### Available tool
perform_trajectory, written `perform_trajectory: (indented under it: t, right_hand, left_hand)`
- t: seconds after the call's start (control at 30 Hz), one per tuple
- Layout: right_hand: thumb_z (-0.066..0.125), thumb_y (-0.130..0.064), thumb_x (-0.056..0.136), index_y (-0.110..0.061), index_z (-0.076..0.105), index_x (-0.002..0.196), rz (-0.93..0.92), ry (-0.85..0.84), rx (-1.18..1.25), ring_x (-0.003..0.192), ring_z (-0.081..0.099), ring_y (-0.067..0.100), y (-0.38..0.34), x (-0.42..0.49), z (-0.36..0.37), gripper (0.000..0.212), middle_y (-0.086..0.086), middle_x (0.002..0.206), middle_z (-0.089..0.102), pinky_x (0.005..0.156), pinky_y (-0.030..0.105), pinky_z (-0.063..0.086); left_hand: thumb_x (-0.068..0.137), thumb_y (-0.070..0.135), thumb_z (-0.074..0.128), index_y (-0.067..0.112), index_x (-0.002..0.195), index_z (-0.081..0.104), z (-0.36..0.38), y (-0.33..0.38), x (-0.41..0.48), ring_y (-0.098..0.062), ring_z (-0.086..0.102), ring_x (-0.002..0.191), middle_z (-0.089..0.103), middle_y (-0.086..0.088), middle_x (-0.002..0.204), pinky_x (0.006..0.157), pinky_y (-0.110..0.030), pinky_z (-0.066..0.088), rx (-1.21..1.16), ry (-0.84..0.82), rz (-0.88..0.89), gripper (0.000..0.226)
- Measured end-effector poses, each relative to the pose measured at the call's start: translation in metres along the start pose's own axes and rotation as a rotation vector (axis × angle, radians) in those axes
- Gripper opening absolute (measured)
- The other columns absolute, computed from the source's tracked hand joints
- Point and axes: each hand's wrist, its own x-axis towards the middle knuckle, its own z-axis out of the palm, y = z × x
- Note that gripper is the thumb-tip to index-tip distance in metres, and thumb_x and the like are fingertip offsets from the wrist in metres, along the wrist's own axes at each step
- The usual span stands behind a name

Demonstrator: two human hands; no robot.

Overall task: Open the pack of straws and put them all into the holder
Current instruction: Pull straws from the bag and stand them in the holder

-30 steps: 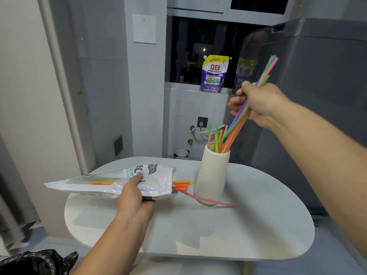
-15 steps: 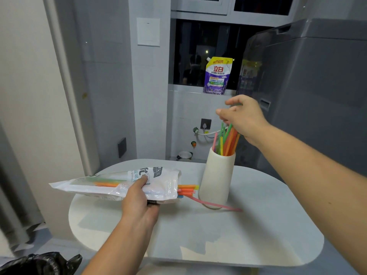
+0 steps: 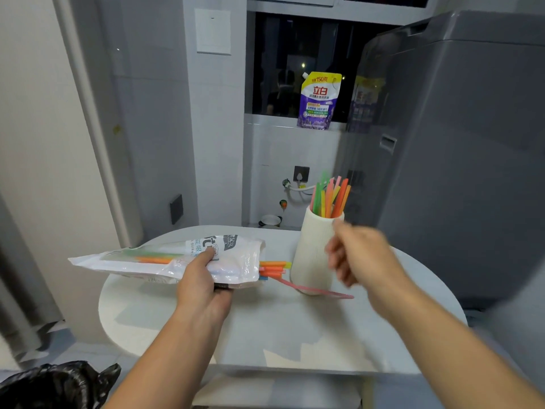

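The job is sitting partway through the loading step: the pack is already open at its right end, and a bunch of straws is standing upright in the white holder on the counter. The left hand is gripping the pack around its middle, thumb on top, holding it lying sideways over the left part of the counter with the mouth pointing at the holder. The tips of the remaining straws are poking out of that mouth, just beside the holder. The right hand is hovering in front of the holder, blurred, with fingers loosely spread and seemingly holding nothing. One pink straw is lying flat on the counter, running past the foot of the holder. The next move is probably calling for the right hand to pinch the poking tips, draw out another bunch and stand it in the holder, and the stray pink one is waiting for pickup too. The counter is pale and rounded. A grey washing machine is standing to the right, a purple detergent pouch is sitting on the sill of a dark window, and a black bin bag is showing at the lower left.
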Motion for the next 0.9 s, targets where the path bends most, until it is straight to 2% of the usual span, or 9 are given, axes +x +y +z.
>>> perform_trajectory:
  t: [0.1,0.17,0.23,0.3,0.4,0.57,0.7,0.8,0.9]
  right_hand:
    - [0.048,-0.057,0.095,-0.005,0.063,0.086,0.574,-0.244,0.13,0.04,0.051,0.018,0.064,-0.006,0.013,0.055,0.01,0.061,0.065,0.039,0.018,0.035]
    - [0.057,-0.061,0.088,0.001,0.063,0.097,0.773,-0.239,0.356,0.045,0.054,0.019,0.092,-0.001,0.021,0.063,0.015,0.074,0.069,0.038,0.018,0.038]
    - [0.066,-0.06,0.083,0.002,0.063,0.095,0.836,-0.187,0.551,0.045,0.053,0.018,0.107,0.004,0.03,0.064,0.014,0.076,0.066,0.036,0.018,0.041]
    - [0.069,-0.055,0.083,-0.004,0.064,0.087,0.805,-0.146,0.724,0.04,0.049,0.013,0.114,0.011,0.04,0.052,0.005,0.062,0.06,0.036,0.017,0.04]
    - [0.066,-0.039,0.092,-0.011,0.063,0.08,0.719,-0.084,0.865,0.037,0.04,0.008,0.118,0.02,0.044,0.03,-0.004,0.051,0.05,0.035,0.016,0.033]
    - [0.061,-0.026,0.096,-0.013,0.06,0.081,0.479,-0.005,0.763,0.037,0.042,0.009,0.094,0.021,0.023,0.02,-0.001,0.051,0.051,0.035,0.018,0.034]
    - [0.058,-0.018,0.099,-0.004,0.062,0.09,0.232,0.084,0.693,0.05,0.055,0.013,0.075,0.009,0.001,0.016,0.005,0.063,0.056,0.047,0.025,0.051]
    - [0.058,-0.013,0.098,-0.002,0.06,0.089,0.175,0.112,0.697,0.056,0.063,0.018,0.065,-0.005,-0.006,0.014,0.01,0.067,0.059,0.053,0.03,0.057]
    - [0.056,-0.009,0.098,-0.005,0.059,0.085,0.046,0.208,0.675,0.054,0.063,0.02,0.051,-0.015,-0.011,0.014,0.009,0.064,0.059,0.053,0.031,0.056]
  left_hand:
    - [0.097,0.008,0.061,0.011,0.133,0.062,0.0,-0.001,-0.001,-0.019,0.073,0.088,0.074,-0.003,0.107,0.067,-0.039,0.06,0.009,-0.016,0.005,0.036]
    - [0.097,0.008,0.061,0.011,0.133,0.062,0.0,-0.001,-0.001,-0.019,0.073,0.089,0.074,-0.004,0.109,0.078,-0.042,0.061,0.011,-0.022,0.018,0.036]
    - [0.097,0.007,0.061,0.011,0.133,0.063,0.0,-0.001,-0.001,-0.021,0.073,0.093,0.075,-0.004,0.113,0.093,-0.046,0.058,0.013,-0.024,0.027,0.036]
    - [0.097,0.007,0.061,0.011,0.129,0.064,0.0,-0.003,0.0,-0.021,0.073,0.095,0.074,-0.005,0.118,0.098,-0.047,0.056,0.022,-0.025,0.026,0.032]
    - [0.098,0.007,0.061,0.011,0.125,0.064,0.0,-0.006,0.001,-0.021,0.073,0.094,0.074,-0.005,0.117,0.092,-0.045,0.058,0.031,-0.027,0.016,0.028]
    - [0.098,0.007,0.061,0.009,0.13,0.063,0.0,-0.005,0.002,-0.021,0.073,0.098,0.075,-0.005,0.11,0.098,-0.046,0.056,0.03,-0.017,0.025,0.032]
    - [0.098,0.008,0.061,0.01,0.129,0.062,0.001,-0.004,-0.001,-0.019,0.073,0.09,0.074,-0.004,0.106,0.092,-0.044,0.058,0.041,-0.011,0.038,0.031]
    - [0.098,0.009,0.061,0.01,0.135,0.06,0.001,-0.005,-0.004,-0.021,0.073,0.1,0.074,-0.006,0.119,0.101,-0.049,0.055,0.041,-0.02,0.05,0.036]
    - [0.098,0.009,0.062,0.01,0.136,0.06,0.001,-0.005,-0.006,-0.023,0.072,0.109,0.073,-0.007,0.125,0.102,-0.052,0.054,0.034,-0.015,0.058,0.038]
